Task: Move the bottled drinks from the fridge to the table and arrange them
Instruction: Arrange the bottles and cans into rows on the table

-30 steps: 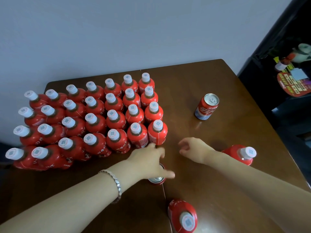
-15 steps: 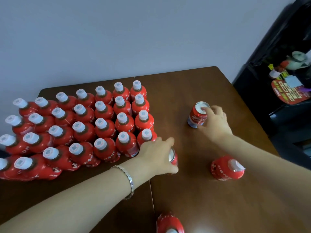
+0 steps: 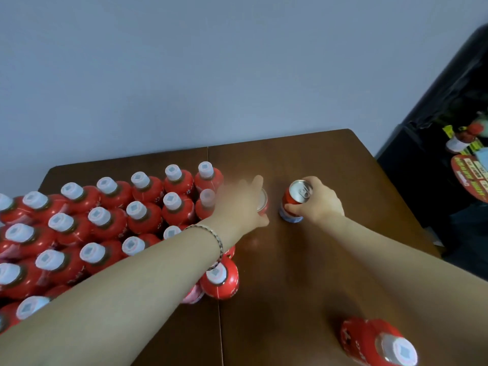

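Several red bottles with white caps [image 3: 105, 223] stand in tight rows on the left half of the brown table [image 3: 317, 159]. My left hand [image 3: 241, 204], blurred with motion, grips a red can [image 3: 262, 203] just right of the back rows; the can is mostly hidden by the fingers. My right hand [image 3: 318, 202] holds a second red can [image 3: 294, 202] by its side, silver top showing, close beside the first. One loose red bottle [image 3: 377, 342] stands at the near right.
A black fridge [image 3: 449, 154] with a red sticker and a small figure stands right of the table. A grey wall runs behind. A seam crosses the table's middle from front to back. Bare wood shows between the cans and the loose bottle.
My left hand carried its can from the front of the rows toward the back right corner. My right hand took hold of the other can and drew it leftward, next to the first.
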